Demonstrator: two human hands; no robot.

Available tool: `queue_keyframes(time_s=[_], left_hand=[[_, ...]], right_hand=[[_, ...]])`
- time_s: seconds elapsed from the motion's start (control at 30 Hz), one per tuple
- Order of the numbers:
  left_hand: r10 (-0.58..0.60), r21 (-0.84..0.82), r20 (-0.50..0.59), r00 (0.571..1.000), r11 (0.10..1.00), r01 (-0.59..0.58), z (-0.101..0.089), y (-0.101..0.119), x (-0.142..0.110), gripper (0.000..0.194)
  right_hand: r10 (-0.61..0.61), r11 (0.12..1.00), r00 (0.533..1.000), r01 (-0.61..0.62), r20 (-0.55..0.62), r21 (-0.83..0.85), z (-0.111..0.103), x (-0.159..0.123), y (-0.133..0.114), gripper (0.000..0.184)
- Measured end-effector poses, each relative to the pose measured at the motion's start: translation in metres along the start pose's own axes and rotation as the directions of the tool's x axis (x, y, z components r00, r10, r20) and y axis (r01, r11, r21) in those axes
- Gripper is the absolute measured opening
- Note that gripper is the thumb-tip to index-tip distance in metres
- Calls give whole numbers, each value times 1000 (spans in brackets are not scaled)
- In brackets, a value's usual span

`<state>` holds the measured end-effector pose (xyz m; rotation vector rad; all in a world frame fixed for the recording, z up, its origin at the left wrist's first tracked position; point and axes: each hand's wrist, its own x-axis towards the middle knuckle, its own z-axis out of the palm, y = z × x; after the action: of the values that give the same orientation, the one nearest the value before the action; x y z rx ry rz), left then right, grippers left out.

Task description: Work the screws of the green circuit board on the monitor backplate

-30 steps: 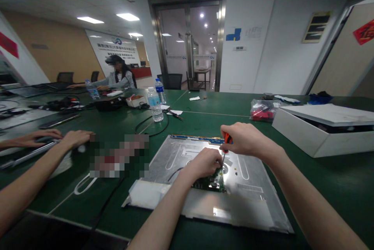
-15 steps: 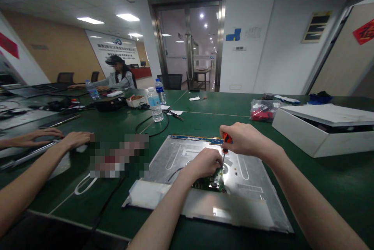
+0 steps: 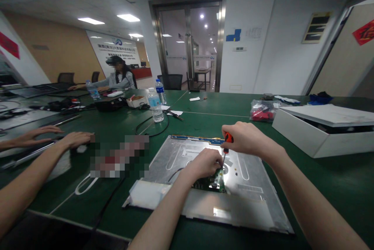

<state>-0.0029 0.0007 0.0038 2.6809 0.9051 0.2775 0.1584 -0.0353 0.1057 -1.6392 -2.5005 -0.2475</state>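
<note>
A flat metal panel [image 3: 251, 187], apparently the back of a display, lies on the green table in front of me. On it sits a green circuit board [image 3: 214, 182], partly covered by my left hand. My right hand [image 3: 244, 137] grips the red and black handle of a screwdriver [image 3: 228, 138] from above. Its thin shaft points down to the board's upper right corner. My left hand [image 3: 206, 162] rests over the board with fingers curled together beside the screwdriver's tip; what they pinch, if anything, is hidden. A few tiny dark bits, perhaps screws, lie right of the board.
A white box [image 3: 318, 137] with its lid ajar stands at the right, near a clear bag [image 3: 263, 110] holding something red. Water bottles [image 3: 155, 106] and a black cable [image 3: 168, 125] are beyond the panel. At left are a co-worker's hands [image 3: 77, 139]; another person sits farther back.
My right hand has shifted very slightly to the right and up on the screwdriver. My left hand and the panel look the same.
</note>
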Motion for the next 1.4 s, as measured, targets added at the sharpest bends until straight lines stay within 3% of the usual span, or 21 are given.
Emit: queue_keyframes(time_s=[0.3, 0.5, 0.8, 1.03, 1.27, 1.4], left_hand=[[12, 18, -29, 1000, 1000, -11, 0, -2, -1, 19], [21, 72, -79, 997, 997, -15, -1, 10, -2, 17], [115, 177, -17, 993, 978, -110, 16, 38, 13, 3], [129, 223, 10, 992, 966, -128, 23, 43, 20, 8], [50, 158, -143, 988, 987, -27, -6, 45, -8, 6], [-24, 82, -227, 974, 996, 44, 2, 50, -36, 9]], right_hand=[[55, 998, 997, -55, -48, -1, -10, -5, 12, 20], [122, 992, 988, -120, -91, 25, -19, -12, 27, 22], [183, 983, 976, -179, -116, 44, -29, -20, 42, 20], [177, 984, 977, -172, -122, 49, -28, -20, 40, 21], [168, 986, 972, -162, -163, 48, -26, -25, 37, 21], [170, 963, 964, -118, -204, 242, -18, -33, 37, 27]])
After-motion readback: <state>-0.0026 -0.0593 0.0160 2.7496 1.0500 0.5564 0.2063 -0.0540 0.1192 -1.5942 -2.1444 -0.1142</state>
